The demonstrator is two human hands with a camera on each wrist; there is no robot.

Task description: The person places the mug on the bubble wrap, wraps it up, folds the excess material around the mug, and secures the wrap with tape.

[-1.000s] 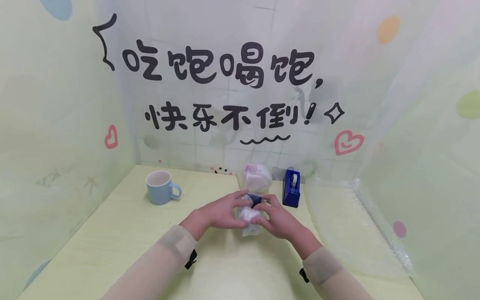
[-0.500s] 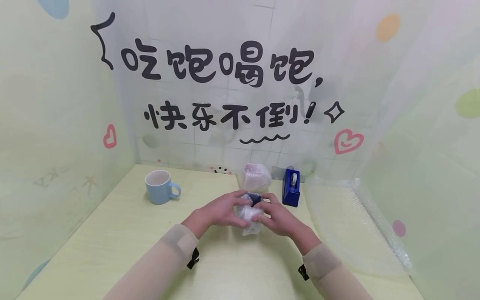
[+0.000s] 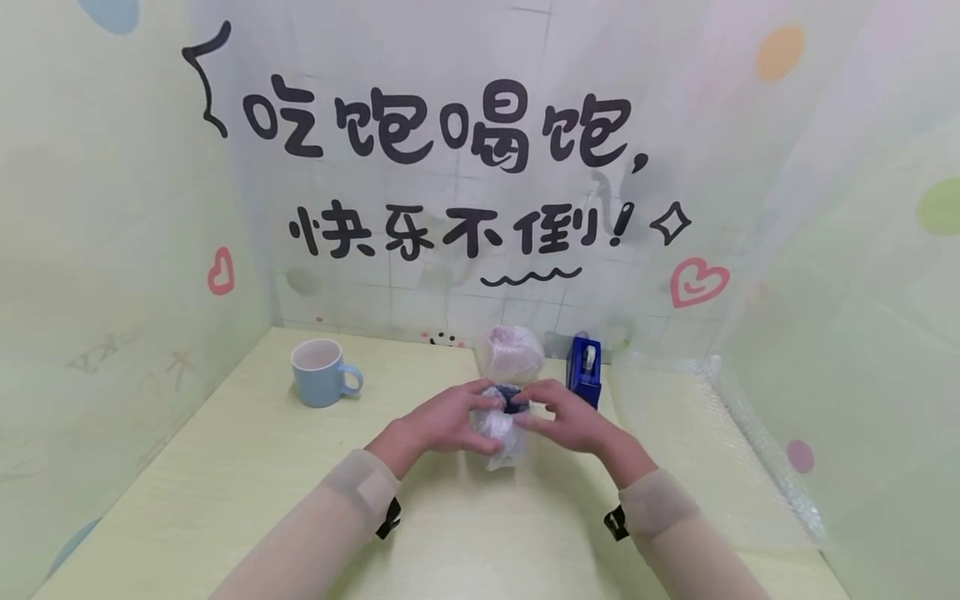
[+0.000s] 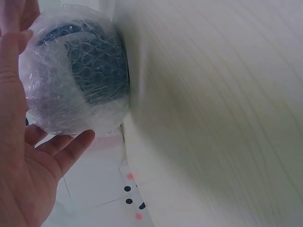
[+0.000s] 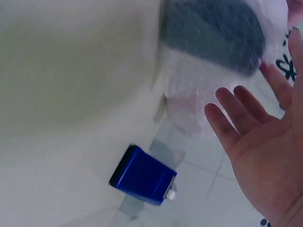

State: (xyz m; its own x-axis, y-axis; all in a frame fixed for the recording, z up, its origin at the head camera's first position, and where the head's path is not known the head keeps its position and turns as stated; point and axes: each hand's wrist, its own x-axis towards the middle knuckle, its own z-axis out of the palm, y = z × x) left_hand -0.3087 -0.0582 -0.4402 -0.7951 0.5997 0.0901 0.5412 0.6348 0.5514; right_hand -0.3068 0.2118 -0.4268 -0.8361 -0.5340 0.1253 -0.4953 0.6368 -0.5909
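Note:
A rounded dark blue object, cup-like in shape, stands on the table wrapped in bubble wrap (image 3: 504, 446). My left hand (image 3: 448, 419) curves round its left side, thumb towards me and fingers at the back. In the left wrist view the left hand (image 4: 35, 165) has fingertips against the bubble-wrapped dark blue object (image 4: 97, 68). My right hand (image 3: 570, 417) hovers at its upper right with fingers parted. From the right wrist view, the right hand (image 5: 265, 146) has loose, spread fingers beside the wrap; whether the index fingertip touches it I cannot tell.
A light blue mug (image 3: 318, 383) stands at the left. Behind my hands sits another bubble-wrapped bundle (image 3: 514, 354), pinkish white. A blue tape dispenser (image 3: 585, 371) is right of it. A sheet of bubble wrap (image 3: 705, 467) covers the table's right side, near the wall.
My right hand has shifted right and slightly up, loosening from the wrapped object, and now overlaps the tape dispenser's lower end in view. The left hand has stayed almost still.

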